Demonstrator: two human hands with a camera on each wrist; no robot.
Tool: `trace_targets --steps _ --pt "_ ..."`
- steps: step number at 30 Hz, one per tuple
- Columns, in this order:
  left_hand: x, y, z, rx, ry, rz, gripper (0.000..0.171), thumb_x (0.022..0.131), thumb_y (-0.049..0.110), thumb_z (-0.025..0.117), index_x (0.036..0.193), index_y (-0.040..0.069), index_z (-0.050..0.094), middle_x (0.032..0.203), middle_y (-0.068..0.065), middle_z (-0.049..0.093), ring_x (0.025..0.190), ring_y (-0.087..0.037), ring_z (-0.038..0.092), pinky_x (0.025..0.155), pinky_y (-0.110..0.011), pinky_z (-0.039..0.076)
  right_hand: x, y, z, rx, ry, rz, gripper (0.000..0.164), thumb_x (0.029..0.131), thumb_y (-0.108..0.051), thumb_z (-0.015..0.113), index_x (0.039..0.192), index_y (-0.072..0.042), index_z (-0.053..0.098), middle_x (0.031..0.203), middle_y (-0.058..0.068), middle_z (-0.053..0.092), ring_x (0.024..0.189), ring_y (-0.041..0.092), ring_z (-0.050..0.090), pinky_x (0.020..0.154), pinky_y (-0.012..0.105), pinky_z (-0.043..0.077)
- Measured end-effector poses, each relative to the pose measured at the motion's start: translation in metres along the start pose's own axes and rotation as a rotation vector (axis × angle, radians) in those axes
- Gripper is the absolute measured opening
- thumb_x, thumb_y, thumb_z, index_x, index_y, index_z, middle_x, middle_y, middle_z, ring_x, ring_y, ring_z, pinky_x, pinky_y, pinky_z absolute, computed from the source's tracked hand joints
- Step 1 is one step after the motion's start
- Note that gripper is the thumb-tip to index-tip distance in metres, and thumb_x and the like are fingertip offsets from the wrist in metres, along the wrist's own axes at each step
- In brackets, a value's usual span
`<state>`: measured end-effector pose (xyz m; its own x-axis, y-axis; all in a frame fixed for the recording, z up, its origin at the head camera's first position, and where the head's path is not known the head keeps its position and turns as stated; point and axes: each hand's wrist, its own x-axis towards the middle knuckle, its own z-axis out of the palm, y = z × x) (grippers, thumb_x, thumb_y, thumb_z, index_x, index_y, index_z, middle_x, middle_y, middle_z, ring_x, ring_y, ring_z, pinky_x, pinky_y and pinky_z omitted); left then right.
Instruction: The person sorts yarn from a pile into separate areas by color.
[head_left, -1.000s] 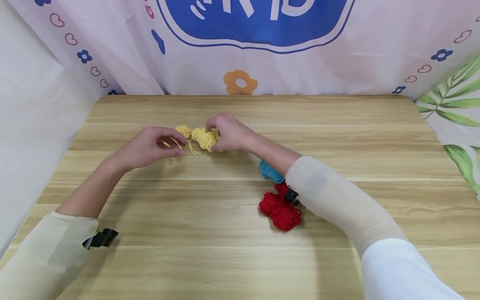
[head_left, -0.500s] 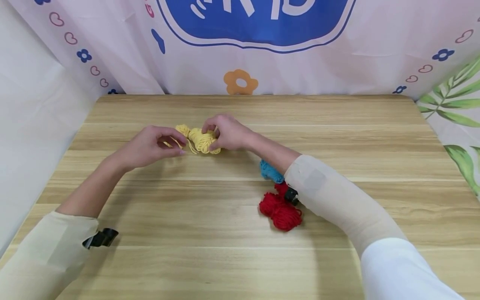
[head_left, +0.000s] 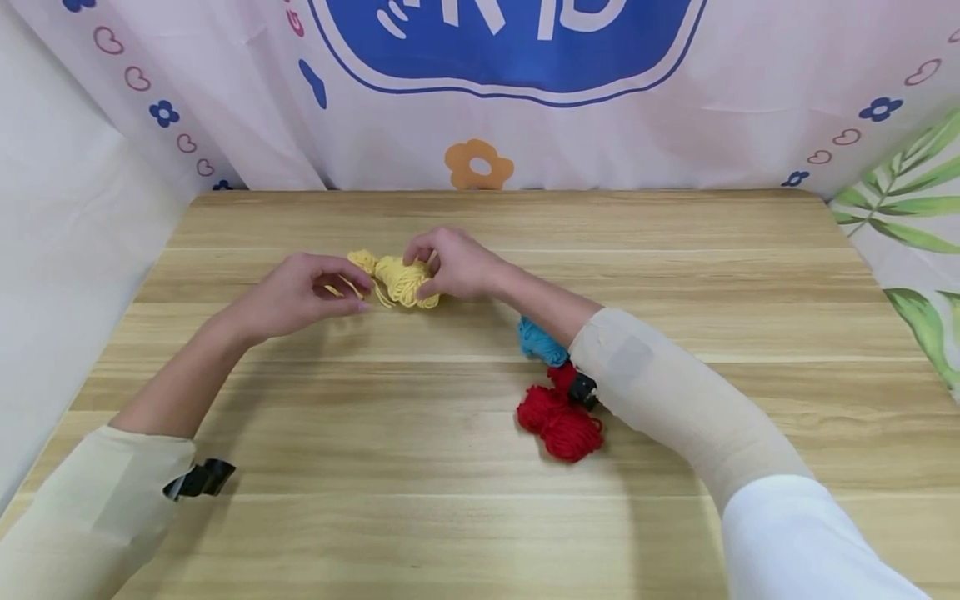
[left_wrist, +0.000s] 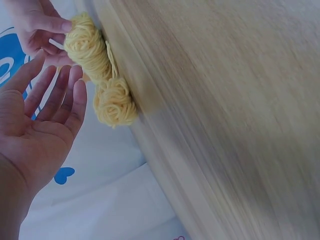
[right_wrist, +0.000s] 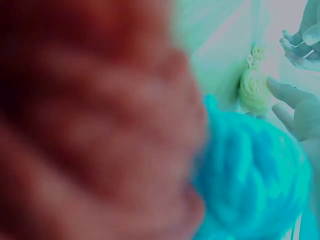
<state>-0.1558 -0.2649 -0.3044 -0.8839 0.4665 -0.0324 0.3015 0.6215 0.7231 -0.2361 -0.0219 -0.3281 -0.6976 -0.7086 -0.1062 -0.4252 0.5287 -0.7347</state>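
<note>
A skein of yellow yarn (head_left: 393, 277), pinched in at a narrow waist with a small lobe on its left, lies toward the back of the wooden table. Thumb and index finger of my right hand (head_left: 463, 265) grip the large right lobe from both sides. Just left of the skein, my left hand (head_left: 296, 293) hovers with relaxed, parted fingers and holds nothing. Loose yarn ends show beside its fingertips. In the left wrist view, the left palm (left_wrist: 42, 132) is bare, and the right thumb rests on the top of the yarn (left_wrist: 86, 47).
Blue yarn (head_left: 542, 343) and red yarn (head_left: 562, 423) lie under and beside the right forearm, which partly covers them. Both loom close in the right wrist view, the red (right_wrist: 95, 125) a large blur. A printed curtain (head_left: 390, 142) hangs behind the table's back edge.
Between one second and half a second ago, the large yellow lobe turned slightly toward the front and the right hand's fingers shifted a little left. Since then almost nothing has moved; the left hand stays put.
</note>
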Motion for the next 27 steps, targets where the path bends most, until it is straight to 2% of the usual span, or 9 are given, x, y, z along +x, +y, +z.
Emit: trace_targets --steps 7,19,27 --pt "0.002 0.0 0.004 -0.03 -0.01 0.009 0.024 0.092 0.001 0.077 0.115 -0.006 0.072 0.113 -0.02 0.072 0.094 -0.007 0.066 0.077 -0.017 0.055 -0.009 -0.002 -0.01 -0.026 0.006 0.011 0.044 0.089 -0.01 0.082 0.13 -0.005 0.066 0.126 0.012 0.062 0.109 0.022 0.067 0.095 0.029 0.053" --pt "0.007 0.002 0.013 -0.045 -0.045 0.034 0.025 0.092 0.003 0.078 0.115 -0.005 0.072 0.111 -0.018 0.071 0.094 -0.01 0.066 0.078 -0.019 0.056 -0.028 -0.001 -0.024 -0.008 0.007 -0.039 0.042 0.088 -0.007 0.081 0.127 0.001 0.067 0.127 0.016 0.066 0.109 0.031 0.067 0.096 0.031 0.055" --pt "0.01 0.006 0.019 -0.022 -0.05 0.045 0.024 0.091 0.001 0.079 0.113 -0.004 0.073 0.109 -0.017 0.071 0.092 -0.015 0.065 0.079 -0.019 0.056 -0.049 0.006 -0.033 -0.008 -0.004 -0.058 0.04 0.09 -0.007 0.08 0.126 0.004 0.067 0.126 0.019 0.068 0.104 0.029 0.07 0.093 0.033 0.056"
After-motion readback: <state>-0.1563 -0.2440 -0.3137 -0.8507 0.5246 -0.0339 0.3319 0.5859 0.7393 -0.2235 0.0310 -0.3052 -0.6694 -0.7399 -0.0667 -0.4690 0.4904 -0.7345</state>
